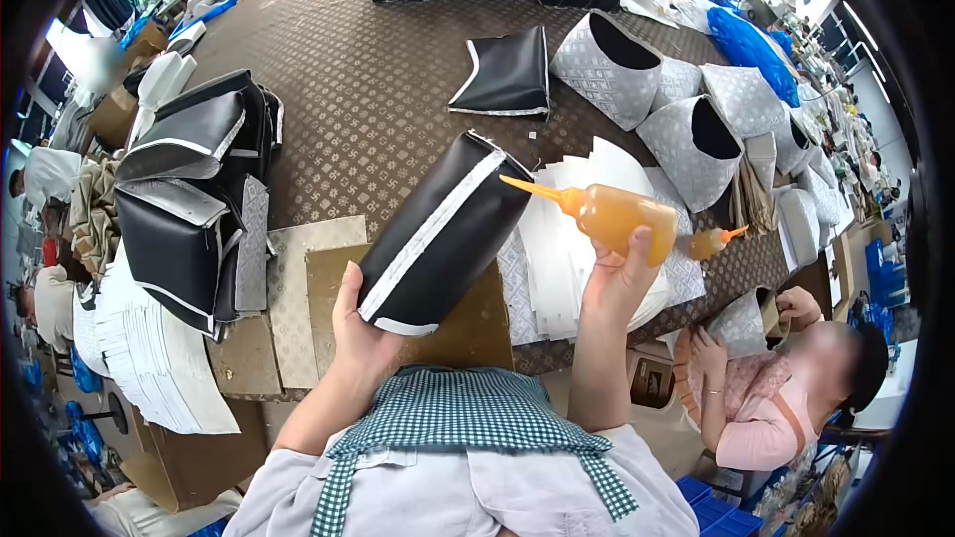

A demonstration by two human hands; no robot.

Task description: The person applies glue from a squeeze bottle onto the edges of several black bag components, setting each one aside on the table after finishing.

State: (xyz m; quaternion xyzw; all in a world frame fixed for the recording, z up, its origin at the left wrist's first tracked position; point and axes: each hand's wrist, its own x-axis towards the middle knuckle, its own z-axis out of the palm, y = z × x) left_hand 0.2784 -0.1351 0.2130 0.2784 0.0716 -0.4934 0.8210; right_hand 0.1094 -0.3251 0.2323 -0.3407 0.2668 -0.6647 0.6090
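Black bag panel (438, 234) gripped in left hand (360, 333); right hand (619, 273) squeezes orange glue bottle (615, 219).

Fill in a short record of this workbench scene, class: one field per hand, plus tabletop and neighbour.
left hand: holds black bag panel with white edge, tilted
right hand: grips orange glue bottle, nozzle towards panel
table: white paper stack, silver patterned bags
neighbour: person in pink, seated at right
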